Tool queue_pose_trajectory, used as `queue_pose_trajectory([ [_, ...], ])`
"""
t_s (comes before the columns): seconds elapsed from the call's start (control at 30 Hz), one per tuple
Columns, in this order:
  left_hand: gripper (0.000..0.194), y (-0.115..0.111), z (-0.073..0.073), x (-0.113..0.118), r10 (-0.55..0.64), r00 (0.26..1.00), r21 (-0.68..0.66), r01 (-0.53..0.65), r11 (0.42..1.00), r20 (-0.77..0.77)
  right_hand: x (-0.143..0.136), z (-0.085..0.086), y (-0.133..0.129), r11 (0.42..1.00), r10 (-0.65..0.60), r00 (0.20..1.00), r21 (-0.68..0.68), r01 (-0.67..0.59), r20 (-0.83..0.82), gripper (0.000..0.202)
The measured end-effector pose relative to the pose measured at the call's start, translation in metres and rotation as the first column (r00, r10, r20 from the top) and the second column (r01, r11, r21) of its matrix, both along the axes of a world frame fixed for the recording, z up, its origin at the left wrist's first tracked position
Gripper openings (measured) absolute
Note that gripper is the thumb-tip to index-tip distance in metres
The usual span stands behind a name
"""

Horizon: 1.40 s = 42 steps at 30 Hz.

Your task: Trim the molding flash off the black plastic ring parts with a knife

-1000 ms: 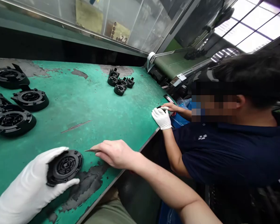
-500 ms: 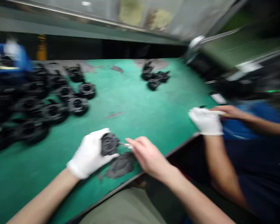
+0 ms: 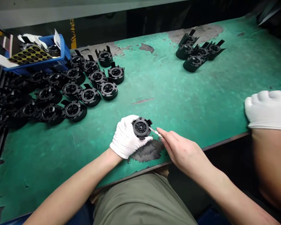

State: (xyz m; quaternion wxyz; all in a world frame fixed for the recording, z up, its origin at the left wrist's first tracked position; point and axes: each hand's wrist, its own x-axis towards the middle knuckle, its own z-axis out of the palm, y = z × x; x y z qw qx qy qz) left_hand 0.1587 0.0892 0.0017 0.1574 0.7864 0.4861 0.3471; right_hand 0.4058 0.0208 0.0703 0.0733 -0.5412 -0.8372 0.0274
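Observation:
My left hand (image 3: 126, 137), in a white glove, is closed around a round black plastic housing (image 3: 141, 127) above the table's front edge. The housing's ribbed circular face is turned up, and a small tab sticks out on its right. Bare and pinched closed, my right hand (image 3: 181, 147) grips a small knife (image 3: 155, 131) with a narrow pale blade. The blade's tip meets the housing's right rim by the tab; most of the handle is hidden in my fingers.
Several similar black housings (image 3: 89, 95) stand grouped on the green table (image 3: 154, 87) at left. More housings (image 3: 194, 61) stand at back right. A blue bin (image 3: 49, 64) holds a sheet of round black stickers (image 3: 30, 55). A co-worker's gloved hand (image 3: 268, 109) rests at the right.
The view has swung right and steadied, so the bin and the left group show more fully. My hands still hold the housing and the knife. Less of the co-worker is in view.

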Motion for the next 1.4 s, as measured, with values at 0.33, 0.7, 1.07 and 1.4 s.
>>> queue_pose_trajectory([
  [0.33, 0.1, 0.004, 0.0, 0.0, -0.067, 0.998, 0.01, 0.067, 0.998, -0.013, 0.012, 0.007, 0.016, 0.998, 0.071, 0.997, -0.006, -0.07, 0.03, 0.041],
  [0.7, 0.087, 0.004, 0.007, 0.003, -0.035, 0.999, -0.053, 0.036, 0.998, 0.026, -0.007, 0.003, 0.0, 0.987, -0.025, 0.982, -0.162, -0.007, -0.19, 0.036],
  [1.07, 0.052, 0.006, 0.017, 0.009, -0.013, 0.999, -0.091, 0.016, 0.996, 0.035, -0.035, 0.005, -0.007, 0.988, -0.104, 0.992, -0.104, 0.111, 0.065, 0.043],
  [1.4, 0.059, 0.003, 0.015, 0.012, 0.039, 0.999, -0.085, -0.039, 0.996, -0.001, -0.037, 0.01, -0.004, 0.979, -0.123, 0.972, -0.135, 0.152, 0.2, 0.047],
])
